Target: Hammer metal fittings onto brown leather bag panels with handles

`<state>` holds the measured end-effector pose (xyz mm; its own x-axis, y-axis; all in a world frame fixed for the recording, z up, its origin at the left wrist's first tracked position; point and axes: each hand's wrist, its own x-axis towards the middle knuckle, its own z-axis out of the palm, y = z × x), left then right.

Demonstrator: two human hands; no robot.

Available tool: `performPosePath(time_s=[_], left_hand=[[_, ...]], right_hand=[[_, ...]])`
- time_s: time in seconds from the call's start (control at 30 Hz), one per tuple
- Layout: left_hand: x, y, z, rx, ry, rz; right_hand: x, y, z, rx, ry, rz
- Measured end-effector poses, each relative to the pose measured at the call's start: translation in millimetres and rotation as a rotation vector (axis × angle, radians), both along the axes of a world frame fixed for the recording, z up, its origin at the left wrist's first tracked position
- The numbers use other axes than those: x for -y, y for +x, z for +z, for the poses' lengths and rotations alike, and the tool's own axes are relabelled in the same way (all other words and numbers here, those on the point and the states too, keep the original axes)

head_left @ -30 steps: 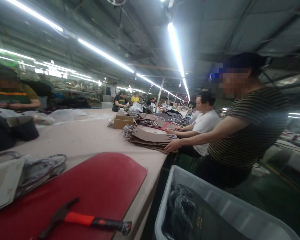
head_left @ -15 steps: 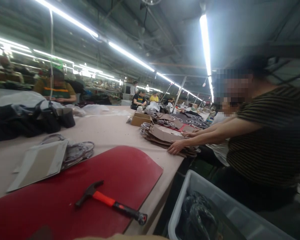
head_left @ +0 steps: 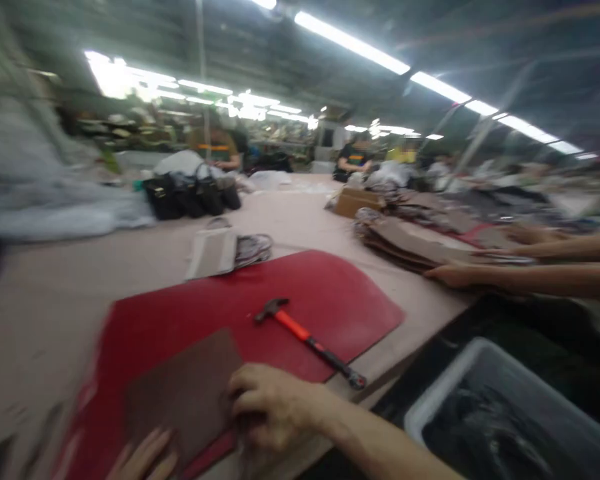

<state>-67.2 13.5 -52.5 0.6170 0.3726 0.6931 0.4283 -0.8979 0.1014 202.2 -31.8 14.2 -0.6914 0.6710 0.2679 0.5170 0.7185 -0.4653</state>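
A flat brown panel (head_left: 185,387) lies over the red mat (head_left: 325,287) in front of me. My right hand (head_left: 275,403) is closed at the panel's right edge, its fingers curled round that side; blur hides the exact grip. At the bottom edge of the view, my left hand (head_left: 147,459) rests its outstretched fingers on the panel's near part. A claw hammer (head_left: 305,337) with a red and black handle lies on the mat, beyond my right hand and touched by neither hand.
Behind the mat lies a pale flat piece (head_left: 213,253) with wrapped handles (head_left: 253,248). Dark bags (head_left: 193,193) stand farther back. At right, a co-worker's hands (head_left: 455,273) touch a stack of brown pieces (head_left: 405,243). A grey bin (head_left: 445,387) sits beside the table (head_left: 300,207).
The view has swung left. Both my hands and the brown panel have come into view over the red mat. The hammer still lies on the mat.
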Motion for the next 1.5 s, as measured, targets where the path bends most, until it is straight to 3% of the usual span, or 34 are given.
performPosePath(time_s=[0.07, 0.13, 0.33, 0.5, 0.73, 1.07, 1.23, 1.3, 1.37, 1.43, 1.5], left_hand=[[29, -31, 5.7, -0.069, -0.115, 0.078], [41, -42, 11.1, -0.098, -0.284, 0.115], [30, -34, 12.6, -0.010, -0.537, 0.130], [27, -23, 16.0, 0.108, -0.583, 0.114], [11, -13, 17.4, -0.014, -0.630, 0.133], [11, -16, 17.4, 0.009, -0.617, 0.097], [9, -19, 29.2, 0.158, -0.620, 0.113], [2, -32, 38.7, 0.212, -0.620, 0.268], [-10, -53, 48.7, 0.199, -0.621, 0.557], [-25, -78, 56.0, 0.090, -0.659, 0.861], [-42, -98, 58.4, -0.080, -0.736, 1.052]], right_hand=[[6, -2, 0.2, -0.087, -0.016, -0.034], [1, 4, -6.5, -0.119, -0.015, -0.043], [-12, 10, -33.0, -0.094, 0.109, -0.049], [-10, 13, -39.2, -0.090, 0.152, -0.108], [-26, 29, -53.7, -0.113, 0.093, -0.185], [-27, 9, -43.0, -0.099, 0.209, -0.207], [-30, 8, -44.1, -0.119, 0.197, -0.241], [-29, 8, -45.1, -0.130, 0.185, -0.257], [-28, 7, -45.9, -0.136, 0.170, -0.267], [-26, 6, -45.9, -0.136, 0.160, -0.270], [-24, 6, -44.6, -0.128, 0.139, -0.265]])
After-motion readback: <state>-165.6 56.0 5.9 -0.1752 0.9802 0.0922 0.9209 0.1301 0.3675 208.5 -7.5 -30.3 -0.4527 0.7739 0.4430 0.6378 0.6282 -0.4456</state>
